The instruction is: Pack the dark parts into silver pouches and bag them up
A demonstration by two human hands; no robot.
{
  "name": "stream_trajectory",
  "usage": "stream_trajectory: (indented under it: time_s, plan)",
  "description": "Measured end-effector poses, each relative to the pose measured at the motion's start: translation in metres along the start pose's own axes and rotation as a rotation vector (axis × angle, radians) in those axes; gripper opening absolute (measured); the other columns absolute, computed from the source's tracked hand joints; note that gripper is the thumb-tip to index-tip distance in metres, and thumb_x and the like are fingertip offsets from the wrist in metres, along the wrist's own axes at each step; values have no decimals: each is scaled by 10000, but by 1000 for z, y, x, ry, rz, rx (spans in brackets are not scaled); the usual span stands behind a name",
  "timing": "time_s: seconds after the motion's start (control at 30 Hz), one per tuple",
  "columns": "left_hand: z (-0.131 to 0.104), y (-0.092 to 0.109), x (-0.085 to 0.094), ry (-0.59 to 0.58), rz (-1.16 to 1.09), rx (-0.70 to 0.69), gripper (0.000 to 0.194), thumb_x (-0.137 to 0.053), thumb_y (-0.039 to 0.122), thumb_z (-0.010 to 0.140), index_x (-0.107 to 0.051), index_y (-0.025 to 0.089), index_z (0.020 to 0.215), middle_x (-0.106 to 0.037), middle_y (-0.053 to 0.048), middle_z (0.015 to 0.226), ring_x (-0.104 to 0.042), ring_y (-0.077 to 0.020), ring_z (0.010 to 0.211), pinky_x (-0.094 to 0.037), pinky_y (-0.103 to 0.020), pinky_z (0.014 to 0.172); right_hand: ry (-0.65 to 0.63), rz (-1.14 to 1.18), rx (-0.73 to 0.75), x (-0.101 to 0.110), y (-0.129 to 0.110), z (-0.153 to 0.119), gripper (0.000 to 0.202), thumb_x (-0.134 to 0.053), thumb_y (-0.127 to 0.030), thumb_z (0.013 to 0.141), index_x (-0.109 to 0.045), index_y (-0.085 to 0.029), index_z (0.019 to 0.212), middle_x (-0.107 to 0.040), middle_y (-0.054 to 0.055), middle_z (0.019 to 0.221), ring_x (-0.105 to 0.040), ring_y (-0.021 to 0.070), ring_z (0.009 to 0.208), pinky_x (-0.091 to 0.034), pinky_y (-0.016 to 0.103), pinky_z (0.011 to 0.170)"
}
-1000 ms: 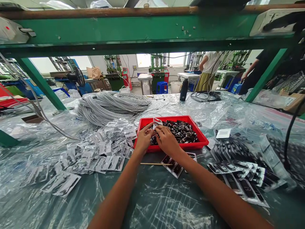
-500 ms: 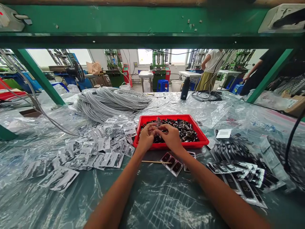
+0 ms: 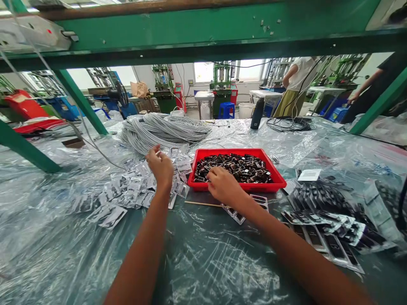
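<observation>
My left hand [image 3: 160, 167] is raised over a pile of flat clear-and-grey plastic packets [image 3: 135, 188]. Its fingers are loosely bent and apart, with nothing visible between them. At the front left of a red tray [image 3: 238, 187], my right hand [image 3: 222, 183] is closed, fingers curled together; whatever they may hold is hidden. Many small dark glossy pieces [image 3: 241, 167] fill the tray. Under my right wrist lie a few clear packs with dark inserts [image 3: 261, 201], beside a thin wooden stick [image 3: 202, 203].
Packs with black inserts [image 3: 333, 248] are stacked at the right, near a white card [image 3: 309, 175]. Behind the tray are a big coil of grey cable [image 3: 165, 129], a dark bottle [image 3: 257, 113] and black cable [image 3: 289, 123]. A green beam [image 3: 190, 31] crosses overhead. Two people stand beyond the table.
My hands were together over the tray and have now parted. The left moved leftward over the packets; the right shifted down to the tray's front edge. The view has turned slightly left.
</observation>
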State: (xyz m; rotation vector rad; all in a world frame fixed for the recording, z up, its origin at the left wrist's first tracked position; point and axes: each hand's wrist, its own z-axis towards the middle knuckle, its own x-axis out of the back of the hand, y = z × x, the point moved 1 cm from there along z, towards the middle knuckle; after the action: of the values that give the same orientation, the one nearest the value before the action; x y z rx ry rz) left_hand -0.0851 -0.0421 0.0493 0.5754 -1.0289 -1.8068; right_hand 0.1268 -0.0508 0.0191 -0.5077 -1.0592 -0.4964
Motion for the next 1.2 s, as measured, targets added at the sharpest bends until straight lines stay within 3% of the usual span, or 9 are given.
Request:
stream_trajectory:
  time_s: [0.1,0.23,0.4,0.53,0.6,0.7,0.83,1.0,1.2]
  plan:
    - [-5,19,31,-9,69,-170,299,-455,126,808,-612,161,1060,-617,-105,1119,-609,-195,1015,-506,-332,881,-248,-129,79,-5,-26,-8,197,-554,-125,889,-687,-78,1027,-583,199,1186,-607,256,1030,-509,348,892]
    - [-45,33,49,-241,109,-349,219,-483,209,839,-619,177,1008,-636,-81,1035,-620,-193,965,-537,-308,789,-264,-223,95,-8,-40,-16,212,-548,-69,870,-705,-76,1012,-561,228,1238,-593,283,1103,-515,364,897]
    - [-91,20,62,-392,156,-408,186,-458,230,881,-618,188,968,-645,-73,1007,-625,-190,901,-534,-326,784,-405,-133,26,-10,-43,-21,200,-594,-14,805,-738,-112,902,-709,195,937,-696,265,885,-539,344,756]
    - [-122,8,73,-460,217,-428,170,-433,203,904,-602,210,888,-644,-42,895,-615,-176,809,-519,-329,772,-414,-24,-10,20,-21,-18,165,-625,-25,731,-720,-152,776,-720,132,787,-675,225,700,-480,297,635]
    - [-137,6,68,-605,222,-469,183,-427,181,903,-607,215,909,-641,-42,902,-623,-175,832,-525,-324,783,-312,0,-54,47,-3,-17,146,-596,-48,742,-691,-157,747,-698,111,769,-629,202,663,-434,291,612]
    - [-157,7,42,-995,222,-611,320,-557,223,869,-584,230,1189,-597,-91,1238,-586,-218,1134,-500,-376,972,20,95,-107,84,17,-19,124,-534,-94,792,-631,-165,763,-653,80,794,-558,175,679,-375,287,622]
    - [-167,13,2,-1369,275,-910,456,-630,298,866,-542,244,1310,-521,-120,1388,-500,-271,1263,-436,-430,1062,201,304,-86,102,19,-23,84,-515,-130,798,-572,-180,762,-595,15,750,-485,142,663,-326,266,613]
    - [-159,14,9,-1350,329,-1047,317,-415,305,972,-597,165,1190,-673,-148,1071,-627,-258,997,-484,-397,911,264,451,-61,101,9,-22,81,-515,-120,766,-557,-181,734,-569,-12,711,-455,125,639,-322,261,622]
    - [-137,6,44,-1199,524,-547,378,-276,307,998,-593,153,1134,-694,-127,968,-668,-253,914,-494,-362,805,316,827,-109,87,-2,-18,199,-569,-315,841,-538,-186,693,-426,-59,568,-360,95,528,-277,244,538]
